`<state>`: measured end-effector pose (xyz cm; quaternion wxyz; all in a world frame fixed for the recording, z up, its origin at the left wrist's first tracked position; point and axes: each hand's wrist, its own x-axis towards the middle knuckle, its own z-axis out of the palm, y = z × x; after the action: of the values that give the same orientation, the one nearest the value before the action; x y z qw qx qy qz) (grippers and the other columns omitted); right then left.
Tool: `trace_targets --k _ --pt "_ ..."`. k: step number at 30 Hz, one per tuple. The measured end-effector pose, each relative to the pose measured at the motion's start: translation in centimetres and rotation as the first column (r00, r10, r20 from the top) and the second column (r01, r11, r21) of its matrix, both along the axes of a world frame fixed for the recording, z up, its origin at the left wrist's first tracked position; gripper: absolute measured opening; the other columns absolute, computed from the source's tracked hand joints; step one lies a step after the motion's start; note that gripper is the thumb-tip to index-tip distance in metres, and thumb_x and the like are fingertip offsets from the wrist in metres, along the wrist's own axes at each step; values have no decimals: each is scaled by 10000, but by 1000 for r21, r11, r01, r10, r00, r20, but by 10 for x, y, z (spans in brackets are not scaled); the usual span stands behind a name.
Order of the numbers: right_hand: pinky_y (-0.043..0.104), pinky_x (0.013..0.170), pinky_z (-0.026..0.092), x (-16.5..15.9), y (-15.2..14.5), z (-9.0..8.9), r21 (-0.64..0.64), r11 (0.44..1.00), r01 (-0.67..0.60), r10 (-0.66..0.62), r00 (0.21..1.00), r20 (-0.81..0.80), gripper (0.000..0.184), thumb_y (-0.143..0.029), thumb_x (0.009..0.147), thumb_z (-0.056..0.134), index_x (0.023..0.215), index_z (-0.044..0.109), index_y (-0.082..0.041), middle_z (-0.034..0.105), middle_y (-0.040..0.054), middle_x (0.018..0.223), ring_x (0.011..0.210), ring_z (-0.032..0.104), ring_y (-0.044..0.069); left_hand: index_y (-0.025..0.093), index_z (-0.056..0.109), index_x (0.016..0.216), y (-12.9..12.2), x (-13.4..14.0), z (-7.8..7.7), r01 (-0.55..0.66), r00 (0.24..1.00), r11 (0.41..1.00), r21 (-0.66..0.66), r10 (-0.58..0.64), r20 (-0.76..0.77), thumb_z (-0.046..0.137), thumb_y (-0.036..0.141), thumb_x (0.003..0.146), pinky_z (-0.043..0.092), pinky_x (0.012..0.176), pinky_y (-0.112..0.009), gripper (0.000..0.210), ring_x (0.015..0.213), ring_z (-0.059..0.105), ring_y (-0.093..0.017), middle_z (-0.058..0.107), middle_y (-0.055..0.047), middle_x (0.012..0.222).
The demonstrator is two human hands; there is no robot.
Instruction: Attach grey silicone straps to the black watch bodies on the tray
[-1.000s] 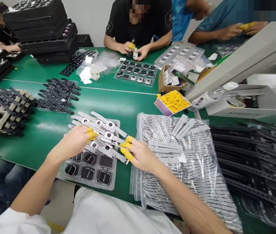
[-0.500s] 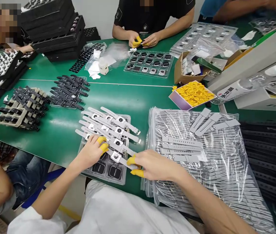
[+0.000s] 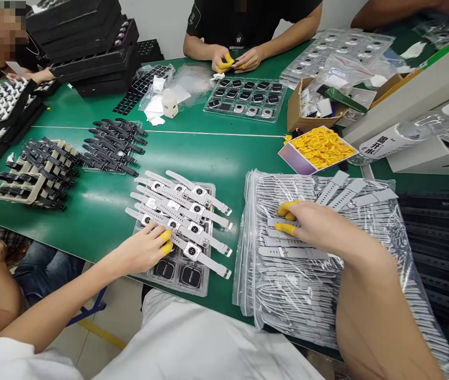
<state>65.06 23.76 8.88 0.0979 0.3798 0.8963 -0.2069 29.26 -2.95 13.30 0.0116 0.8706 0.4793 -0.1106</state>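
Note:
My left hand (image 3: 149,247), with yellow finger cots, is closed at the left end of the nearest white smartwatch (image 3: 192,251). That watch lies face down, its grey strap reaching right past the tray edge; the grip itself is partly hidden. Several more grey-strapped watches lie in slanted rows on the clear plastic tray (image 3: 204,287). At the tray's near side sit dark square pieces (image 3: 190,276). My right hand (image 3: 311,224) is over loose grey straps (image 3: 274,241) on a bag, thumb and forefinger apart around one strap (image 3: 274,222).
A large clear bag (image 3: 288,301) packed with grey straps covers the right side. Behind it stand a box of yellow finger cots (image 3: 321,148) and a bottle (image 3: 402,134). Black-strapped watches (image 3: 113,145) lie at left. Across the table, a person's hands (image 3: 236,59) work above another tray.
My right hand has let go of the nearest watch's strap end and moved right to the loose straps. My left hand stays at the tray. The view has shifted slightly.

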Motion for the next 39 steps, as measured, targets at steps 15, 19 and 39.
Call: trace_targets --k 15,19,39 --pt "281 430 287 -65 -64 25 -757 636 -150 -615 494 -615 464 -711 939 537 952 559 -247 469 -45 598 449 334 118 192 555 1244 41 6 65 -330 524 929 -170 330 785 513 142 987 586 863 -366 265 994 688 -193 701 -93 1160" --pt "265 422 259 -84 -89 6 -861 445 -246 -708 493 -506 481 -699 904 617 846 597 -222 433 -54 561 441 314 100 182 467 1195 91 47 37 -267 199 896 -356 412 889 442 215 1036 581 719 -335 165 770 668 -148 689 -96 1048" --pt "225 405 317 -94 -87 -4 -931 235 -278 -832 438 -341 322 -500 854 729 864 600 -205 537 -56 535 425 376 87 213 549 1402 126 79 -46 -232 391 968 -94 181 902 404 76 980 550 1025 -427 467 1194 636 -233 654 -120 1290"
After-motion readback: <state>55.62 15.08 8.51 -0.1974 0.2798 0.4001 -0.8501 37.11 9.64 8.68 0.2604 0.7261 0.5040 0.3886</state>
